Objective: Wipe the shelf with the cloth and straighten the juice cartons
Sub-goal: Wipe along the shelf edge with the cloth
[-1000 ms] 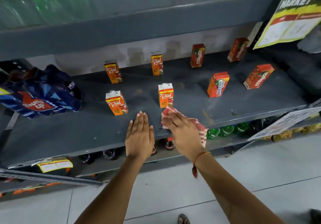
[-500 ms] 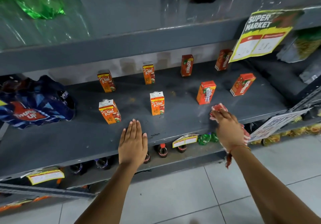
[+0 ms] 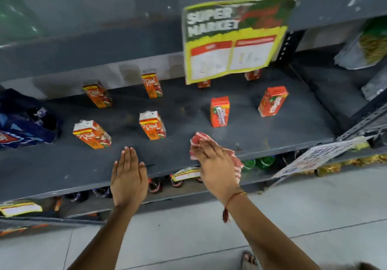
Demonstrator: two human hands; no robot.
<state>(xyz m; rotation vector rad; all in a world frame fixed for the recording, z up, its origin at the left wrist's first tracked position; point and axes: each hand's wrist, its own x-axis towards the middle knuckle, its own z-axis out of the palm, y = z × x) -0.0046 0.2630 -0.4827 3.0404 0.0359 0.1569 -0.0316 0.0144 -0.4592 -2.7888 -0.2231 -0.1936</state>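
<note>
On the shelf (image 3: 272,131), eight juice cartons (image 3: 152,125), one cloth (image 3: 234,160), two hands.

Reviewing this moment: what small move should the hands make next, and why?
Probably slide the right hand, flat on the red-and-white cloth, leftward along the shelf front toward the left hand. That front strip is bare of cartons, so wiping there disturbs nothing; the nearest carton stands farther back.
</note>
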